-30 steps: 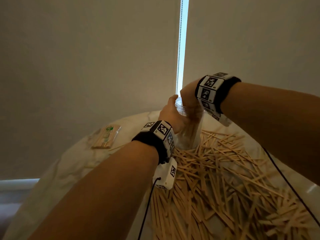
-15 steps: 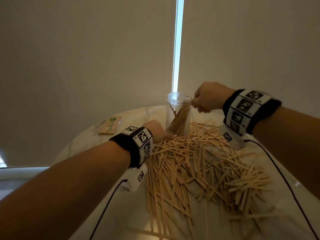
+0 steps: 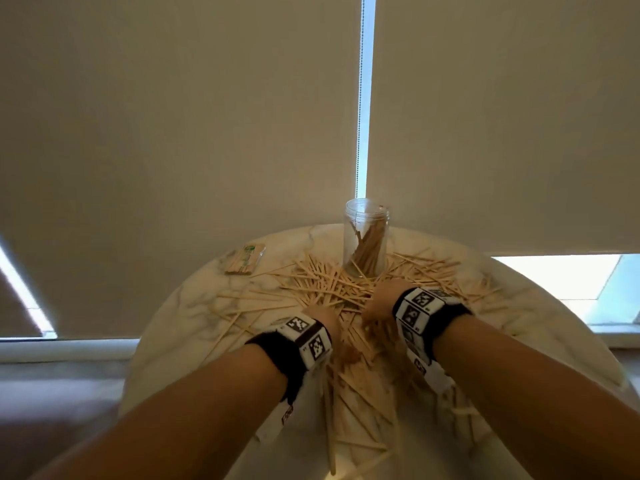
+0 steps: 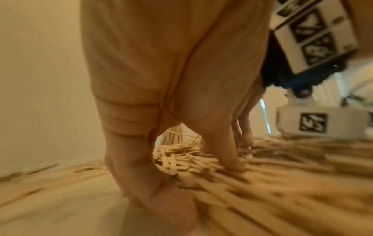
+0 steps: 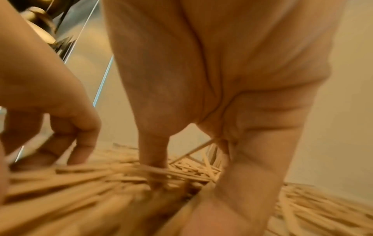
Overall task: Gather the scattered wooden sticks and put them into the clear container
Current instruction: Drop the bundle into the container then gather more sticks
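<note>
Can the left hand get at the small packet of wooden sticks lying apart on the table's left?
Probably yes: the left hand is down in the loose stick pile, and only bare marble table lies between it and the packet.

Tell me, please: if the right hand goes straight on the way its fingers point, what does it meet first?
The right hand points down, so it meets the pile of thin pale wooden sticks at once; its fingertips seem already in them.

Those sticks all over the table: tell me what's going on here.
A person is gathering wooden sticks from a round table. Both the left hand and right hand are down in the pile, fingers among the sticks. The clear jar stands upright behind the pile, already holding some sticks. A small packet lies apart.
</note>
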Available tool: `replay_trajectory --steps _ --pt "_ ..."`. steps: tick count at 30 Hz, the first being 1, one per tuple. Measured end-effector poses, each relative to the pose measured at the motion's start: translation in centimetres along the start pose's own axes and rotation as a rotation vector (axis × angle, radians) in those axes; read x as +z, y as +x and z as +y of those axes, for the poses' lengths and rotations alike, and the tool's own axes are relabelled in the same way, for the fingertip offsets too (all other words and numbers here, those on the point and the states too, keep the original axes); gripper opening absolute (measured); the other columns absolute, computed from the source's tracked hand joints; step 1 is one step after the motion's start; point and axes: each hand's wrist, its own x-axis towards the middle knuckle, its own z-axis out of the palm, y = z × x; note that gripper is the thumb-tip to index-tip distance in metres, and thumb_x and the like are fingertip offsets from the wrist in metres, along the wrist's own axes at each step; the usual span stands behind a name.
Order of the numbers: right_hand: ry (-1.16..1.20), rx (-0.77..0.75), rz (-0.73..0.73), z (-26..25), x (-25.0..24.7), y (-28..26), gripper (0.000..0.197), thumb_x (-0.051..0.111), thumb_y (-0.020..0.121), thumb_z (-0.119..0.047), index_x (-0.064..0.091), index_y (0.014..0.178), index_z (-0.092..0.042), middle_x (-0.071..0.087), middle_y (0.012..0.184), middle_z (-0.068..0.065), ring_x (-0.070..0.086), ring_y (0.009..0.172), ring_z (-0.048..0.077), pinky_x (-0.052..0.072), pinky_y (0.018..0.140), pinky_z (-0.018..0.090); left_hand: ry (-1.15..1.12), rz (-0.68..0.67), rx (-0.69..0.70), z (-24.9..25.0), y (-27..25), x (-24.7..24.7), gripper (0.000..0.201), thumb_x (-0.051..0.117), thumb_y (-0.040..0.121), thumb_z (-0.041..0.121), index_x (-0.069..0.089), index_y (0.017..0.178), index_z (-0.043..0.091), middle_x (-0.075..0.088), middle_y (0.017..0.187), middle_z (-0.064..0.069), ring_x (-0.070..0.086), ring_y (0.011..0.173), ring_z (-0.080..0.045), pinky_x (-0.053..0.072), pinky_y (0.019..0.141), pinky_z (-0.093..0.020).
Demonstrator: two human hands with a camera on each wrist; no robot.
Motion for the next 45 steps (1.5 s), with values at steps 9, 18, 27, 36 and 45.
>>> replay_trajectory --steps 9,18,27,36,45 --pt "0.015 0.034 -0.006 0.9 -0.1 0.0 0.034 0.067 0.093 -0.029 0.07 0.116 -0.005 0.069 0.11 0.007 0.063 0.095 0.022 0.055 0.091 0.031 0.033 -0.035 -0.089 -1.1 0.3 -1.9 0.043 0.065 0.093 0.034 0.063 0.125 0.005 0.064 0.121 -0.011 0.061 0.112 -0.022 0.05 0.093 -0.031" --pt "0.595 0.111 0.041 3.0 -0.3 -2.1 0.019 0.077 0.085 -0.014 0.073 0.097 0.0 0.075 0.1 0.015 0.072 0.096 0.028 0.06 0.087 0.041 -0.157 0.066 -0.055 -1.9 -0.1 -1.1 0.026 0.035 0.105 0.021 0.057 0.115 0.013 0.059 0.117 -0.012 0.054 0.1 -0.023 0.043 0.084 -0.03" --pt "0.74 -0.061 0.114 3.7 1.1 -5.9 0.023 0.071 0.09 -0.018 0.063 0.069 -0.013 0.069 0.087 0.011 0.067 0.083 0.025 0.057 0.089 0.042 -0.45 0.09 -0.135 -1.6 -1.9 -0.5 0.032 0.041 0.101 0.002 0.059 0.126 -0.007 0.06 0.129 -0.023 0.057 0.119 -0.035 0.045 0.092 -0.037" --pt "0.826 -0.137 0.346 1.3 1.2 -7.5 0.019 0.073 0.089 -0.027 0.07 0.085 -0.008 0.075 0.083 0.01 0.072 0.079 0.025 0.058 0.075 0.04 -1.209 0.368 -0.164 -1.3 0.3 0.0 0.041 0.041 0.1 0.026 0.048 0.131 0.0 0.06 0.125 -0.021 0.061 0.11 -0.04 0.054 0.088 -0.046" --pt "0.614 -0.277 0.487 -1.8 1.3 -6.5 0.019 0.057 0.097 -0.02 0.07 0.083 -0.021 0.07 0.076 -0.003 0.065 0.068 0.013 0.058 0.067 0.033 -1.482 0.496 -0.027 0.9 -0.3 -1.0 0.035 0.04 0.089 0.031 0.056 0.115 0.014 0.065 0.105 -0.009 0.062 0.091 -0.025 0.054 0.088 -0.047"
